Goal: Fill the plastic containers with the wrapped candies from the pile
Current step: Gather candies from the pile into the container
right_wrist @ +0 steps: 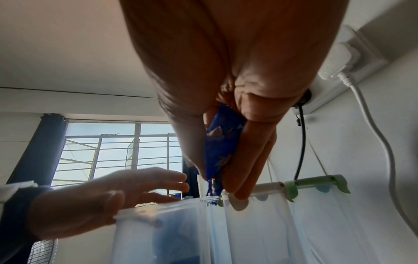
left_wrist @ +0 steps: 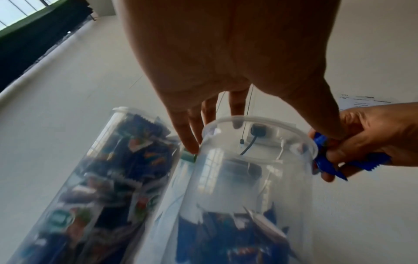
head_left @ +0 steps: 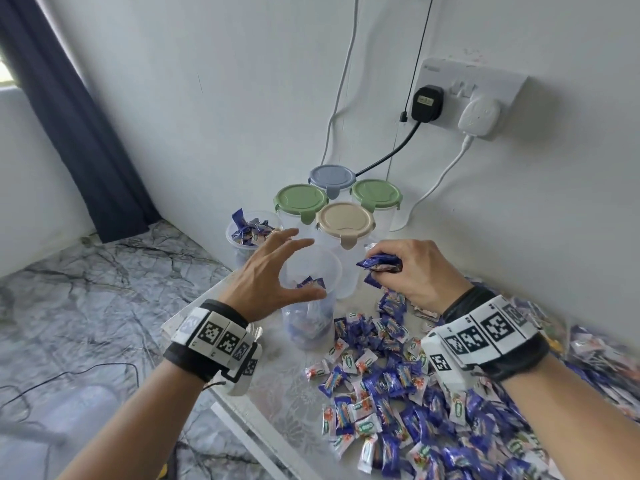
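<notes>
Two open clear containers stand at the bench's (head_left: 277, 393) left edge: the nearer container (head_left: 309, 306) is part-filled with wrapped candies, and the one behind it, the farther container (head_left: 242, 237), is heaped to its rim. The left hand (head_left: 273, 275) hovers spread over the nearer one's mouth, fingers straight and apart, gripping nothing; whether the thumb touches the rim I cannot tell. The right hand (head_left: 408, 271) sits just right of that rim, its fingers curled tight round a bunch of blue candies (head_left: 381, 265) (the wrist view shows wrapper ends poking out between the fingertips). A large pile of candies (head_left: 415, 393), blue and white wrappers mixed, sprawls across the bench below the right wrist. Four lidded containers (head_left: 343, 220) cluster against the wall behind, lids green, green, grey-blue and beige. A wall socket (head_left: 467, 88) carries a black and a white plug.
</notes>
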The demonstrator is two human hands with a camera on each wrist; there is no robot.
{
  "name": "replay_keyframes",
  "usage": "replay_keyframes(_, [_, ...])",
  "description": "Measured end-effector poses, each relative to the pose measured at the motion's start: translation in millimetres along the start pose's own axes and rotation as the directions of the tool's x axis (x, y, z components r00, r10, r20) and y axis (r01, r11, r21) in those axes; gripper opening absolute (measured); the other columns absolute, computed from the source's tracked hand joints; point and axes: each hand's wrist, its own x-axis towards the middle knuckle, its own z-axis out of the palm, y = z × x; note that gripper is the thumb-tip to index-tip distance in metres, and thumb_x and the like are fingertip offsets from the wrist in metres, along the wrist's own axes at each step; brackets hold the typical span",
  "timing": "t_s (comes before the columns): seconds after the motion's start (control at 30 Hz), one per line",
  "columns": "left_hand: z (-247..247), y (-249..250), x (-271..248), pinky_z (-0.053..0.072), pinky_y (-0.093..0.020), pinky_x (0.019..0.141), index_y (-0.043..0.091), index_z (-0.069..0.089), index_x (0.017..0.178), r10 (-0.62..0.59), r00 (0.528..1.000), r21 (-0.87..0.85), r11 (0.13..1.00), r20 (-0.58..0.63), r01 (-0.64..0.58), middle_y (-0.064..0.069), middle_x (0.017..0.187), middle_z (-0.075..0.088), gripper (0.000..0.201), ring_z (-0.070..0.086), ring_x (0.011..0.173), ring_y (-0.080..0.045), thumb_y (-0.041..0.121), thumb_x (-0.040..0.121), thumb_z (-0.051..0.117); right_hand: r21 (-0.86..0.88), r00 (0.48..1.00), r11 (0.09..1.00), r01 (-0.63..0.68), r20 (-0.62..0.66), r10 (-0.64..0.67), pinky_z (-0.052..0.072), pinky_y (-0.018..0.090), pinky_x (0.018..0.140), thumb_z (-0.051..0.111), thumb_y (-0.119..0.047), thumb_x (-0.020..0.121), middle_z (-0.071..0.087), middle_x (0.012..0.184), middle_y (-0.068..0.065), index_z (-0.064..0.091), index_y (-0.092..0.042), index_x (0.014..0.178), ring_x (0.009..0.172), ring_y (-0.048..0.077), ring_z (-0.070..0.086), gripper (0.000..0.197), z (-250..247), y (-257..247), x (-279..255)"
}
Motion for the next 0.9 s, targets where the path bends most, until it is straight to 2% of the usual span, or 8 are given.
replay_keyframes(0.17, [13, -4, -12, 0.028, -0.032, 0.113, 0.028, 0.01, 0.156, -0.066, 0.997, -0.18, 0.982, -0.038, 0.058, -0.004, 0.155, 0.036, 0.126, 0.034, 0.128, 0.003, 0.063, 0.058, 0.082, 0.011, 0.996, 0.996, 0.084, -0.007, -0.084, 0.049, 0.026, 0.076, 0.071, -0.009, 0.08, 0.074, 0.087, 0.0, 0.075, -0.015, 0.098, 0.079, 0.014, 0.065, 0.02, -3, -23, 15])
replay_keyframes(0.27, [18, -7, -15, 0.032, -0.032, 0.111, 0.027, 0.005, 0.156, -0.111, 0.992, -0.227, 0.969, -0.052, 0.097, -0.005, 0.15, 0.044, 0.128, 0.039, 0.129, -0.001, 0.06, 0.059, 0.081, 0.032, 0.992, 0.992, 0.123, 0.009, -0.123, 0.049, 0.026, 0.074, 0.07, -0.008, 0.079, 0.073, 0.083, 0.001, 0.075, -0.012, 0.095, 0.076, 0.016, 0.065, 0.018, 2, -38, 27])
replay_keyframes(0.37, [26, -9, -17, 0.036, -0.035, 0.111, 0.03, 0.001, 0.156, -0.167, 0.985, -0.34, 0.929, -0.044, 0.143, -0.002, 0.153, 0.041, 0.131, 0.043, 0.136, -0.008, 0.064, 0.058, 0.082, 0.049, 0.989, 0.988, 0.147, 0.025, -0.148, 0.05, 0.023, 0.074, 0.071, -0.01, 0.079, 0.072, 0.083, 0.001, 0.074, -0.012, 0.095, 0.076, 0.014, 0.065, 0.017, 13, -48, 41])
replay_keyframes(0.53, [46, -17, -20, 0.039, -0.038, 0.112, 0.025, 0.018, 0.152, -0.241, 0.97, -0.471, 0.858, -0.017, 0.205, 0.007, 0.144, 0.045, 0.127, 0.043, 0.133, -0.003, 0.065, 0.051, 0.083, 0.016, 0.982, 0.987, 0.159, 0.1, -0.16, 0.042, 0.012, 0.067, 0.071, -0.008, 0.078, 0.072, 0.084, 0.002, 0.075, -0.011, 0.095, 0.076, 0.015, 0.064, 0.018, 38, -52, 57])
replay_keyframes(0.57, [49, -19, -21, 0.04, -0.04, 0.112, 0.027, 0.023, 0.15, -0.256, 0.967, -0.474, 0.853, -0.012, 0.22, 0.009, 0.143, 0.045, 0.122, 0.043, 0.133, -0.004, 0.067, 0.051, 0.083, 0.009, 0.98, 0.987, 0.161, 0.114, -0.161, 0.043, 0.012, 0.067, 0.07, -0.008, 0.077, 0.072, 0.084, 0.003, 0.075, -0.011, 0.094, 0.076, 0.015, 0.064, 0.018, 43, -52, 58])
replay_keyframes(0.7, [56, -26, -22, 0.042, -0.043, 0.11, 0.027, 0.032, 0.147, -0.287, 0.958, -0.473, 0.848, -0.029, 0.24, 0.008, 0.143, 0.049, 0.116, 0.045, 0.133, -0.004, 0.07, 0.053, 0.083, -0.042, 0.976, 0.988, 0.145, 0.173, -0.136, 0.052, 0.033, 0.073, 0.068, -0.011, 0.077, 0.072, 0.083, 0.005, 0.074, -0.014, 0.094, 0.077, 0.02, 0.064, 0.018, 57, -51, 59])
replay_keyframes(0.8, [57, -27, -21, 0.041, -0.044, 0.11, 0.027, 0.033, 0.147, -0.286, 0.957, -0.466, 0.853, -0.039, 0.236, 0.011, 0.141, 0.051, 0.112, 0.047, 0.132, -0.005, 0.066, 0.055, 0.085, -0.047, 0.969, 0.99, 0.135, 0.216, -0.122, 0.051, 0.031, 0.075, 0.068, -0.009, 0.077, 0.073, 0.088, 0.006, 0.073, -0.013, 0.098, 0.08, 0.019, 0.065, 0.023, 60, -53, 59])
replay_keyframes(0.9, [57, -28, -20, 0.044, -0.046, 0.107, 0.029, 0.032, 0.146, -0.285, 0.958, -0.471, 0.849, -0.028, 0.239, 0.01, 0.139, 0.054, 0.112, 0.051, 0.129, -0.007, 0.067, 0.055, 0.085, -0.056, 0.963, 0.991, 0.122, 0.247, -0.105, 0.046, 0.022, 0.074, 0.069, -0.01, 0.077, 0.072, 0.097, 0.006, 0.071, -0.012, 0.108, 0.082, 0.015, 0.062, 0.031, 61, -55, 60])
